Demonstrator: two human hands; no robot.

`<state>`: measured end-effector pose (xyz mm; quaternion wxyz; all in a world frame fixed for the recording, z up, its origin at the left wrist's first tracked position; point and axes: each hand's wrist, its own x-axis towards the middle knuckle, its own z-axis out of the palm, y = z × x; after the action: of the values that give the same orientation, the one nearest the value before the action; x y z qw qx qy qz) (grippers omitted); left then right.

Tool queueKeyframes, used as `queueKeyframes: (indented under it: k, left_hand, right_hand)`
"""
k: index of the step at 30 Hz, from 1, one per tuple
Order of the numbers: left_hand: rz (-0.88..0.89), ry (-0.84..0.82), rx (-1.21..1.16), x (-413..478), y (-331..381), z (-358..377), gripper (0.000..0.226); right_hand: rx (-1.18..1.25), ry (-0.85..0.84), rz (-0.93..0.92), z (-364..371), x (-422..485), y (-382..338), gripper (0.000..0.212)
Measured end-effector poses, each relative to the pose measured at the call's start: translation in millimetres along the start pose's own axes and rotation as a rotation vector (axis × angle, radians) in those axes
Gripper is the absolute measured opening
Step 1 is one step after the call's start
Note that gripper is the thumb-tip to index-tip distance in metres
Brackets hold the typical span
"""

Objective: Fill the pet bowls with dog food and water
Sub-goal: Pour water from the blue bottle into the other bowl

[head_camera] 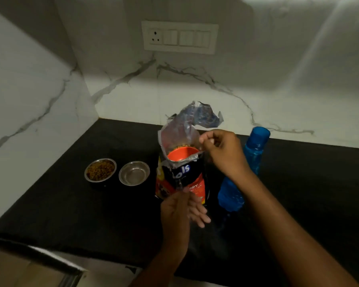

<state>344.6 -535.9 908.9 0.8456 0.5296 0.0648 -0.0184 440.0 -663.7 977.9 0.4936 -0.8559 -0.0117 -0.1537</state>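
Dog food bag [182,179] upright at frame centre on black tabletop [71,204], right hand [220,150] fingers pinching its open rim, orange scoop [181,154] inside, left hand [182,210] fingers spread loosely at bag base, grip unclear, kibble-filled bowl [100,170] and empty steel bowl [134,173] left of bag.

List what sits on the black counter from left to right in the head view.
Steel bowl of kibble → empty steel bowl → open dog food bag with an orange scoop inside → blue water bottle.

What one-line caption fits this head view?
Right hand holds the dog food bag open, orange scoop inside; kibble bowl filled, second bowl without kibble.
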Motion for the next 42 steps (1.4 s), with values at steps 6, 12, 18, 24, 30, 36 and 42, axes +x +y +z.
queueKeyframes:
  k: [6,12,18,24,30,36,42]
  left_hand:
    - [0.001,-0.126,0.215,22.3,-32.3,24.6,0.014]
    - [0.044,-0.305,0.534,55.4,-58.9,41.5,0.045]
    - [0.025,-0.437,0.605,61.8,-74.3,43.4,0.068]
    - [0.025,-0.529,0.597,54.9,-61.3,23.6,0.068]
    - [0.054,-0.635,0.555,34.9,-37.0,-24.5,0.063]
    - [0.045,-0.569,0.459,31.8,1.3,-89.9,0.040]
    - [0.052,-0.529,0.462,49.0,37.2,-151.5,0.023]
  right_hand:
    - [0.257,0.287,-0.091,-21.7,-74.5,32.2,0.016]
    - [0.027,0.494,0.110,-25.6,-100.5,113.4,0.076]
    - [0.173,0.170,0.147,-17.4,-78.4,138.0,0.098]
    - [0.167,0.224,0.070,-13.3,-87.0,129.9,0.086]
    - [0.255,0.259,0.044,2.7,-122.4,91.8,0.074]
    - [0.264,0.276,0.028,39.5,-149.8,35.6,0.063]
    - [0.228,0.262,0.034,99.1,-152.4,-5.5,0.060]
